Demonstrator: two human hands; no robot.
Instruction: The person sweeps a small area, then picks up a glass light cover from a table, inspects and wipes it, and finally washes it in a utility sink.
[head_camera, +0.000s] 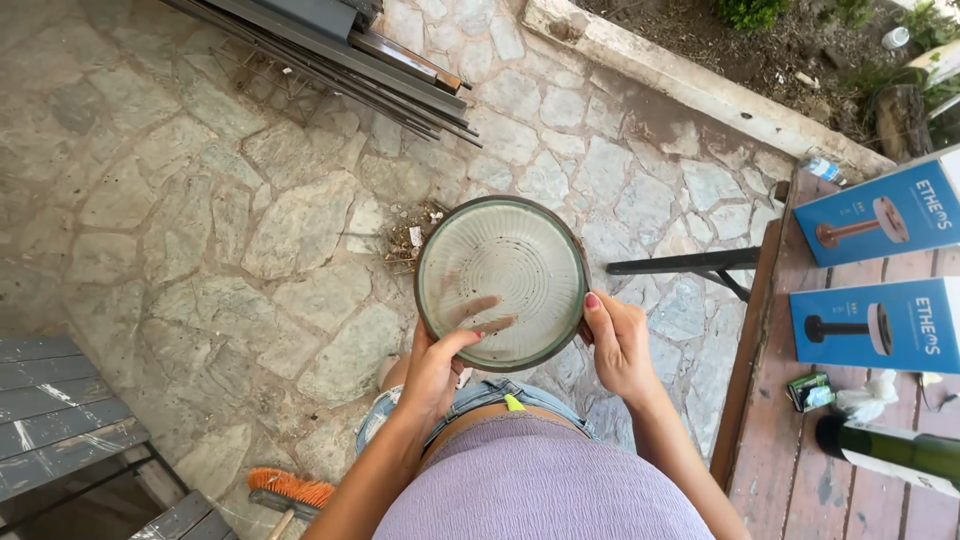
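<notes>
Both hands hold a round ribbed glass cover (503, 280) up over the stone paving (200, 200): the left hand (437, 368) clamps its near-left rim with fingers showing through the glass, the right hand (618, 345) grips the right rim. It looks like an inspection step; turning it calls for a firm two-handed hold, with the wooden table (770, 440) just right.

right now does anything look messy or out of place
Yes: a small heap of dry leaves and litter lies on the stone paving, just beyond the ribbed glass bowl held by the left hand and right hand. The bowl looks whole.
</notes>
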